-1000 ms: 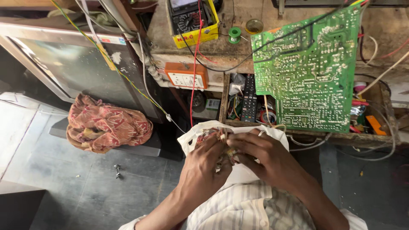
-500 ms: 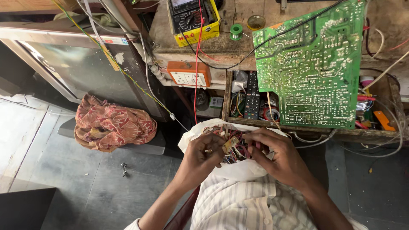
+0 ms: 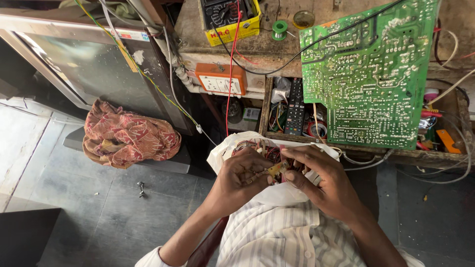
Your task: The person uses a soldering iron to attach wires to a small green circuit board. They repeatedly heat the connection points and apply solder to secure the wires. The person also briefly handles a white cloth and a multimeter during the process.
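Hands meet over a white bag [image 3: 277, 195] of wired parts on the lap. Left hand [image 3: 240, 180] and right hand [image 3: 324, 185] are close together, fingertips pinching one small tan part [image 3: 273, 170] between them, just above the bag's open mouth. Green circuit board [image 3: 368, 74] leans beyond, over the cluttered drawer [image 3: 292, 106].

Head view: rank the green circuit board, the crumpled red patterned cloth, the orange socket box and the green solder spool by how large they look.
1. green circuit board
2. red patterned cloth
3. orange socket box
4. green solder spool
The cloth lies on a lower level than the bench, so its true rank is unsure.
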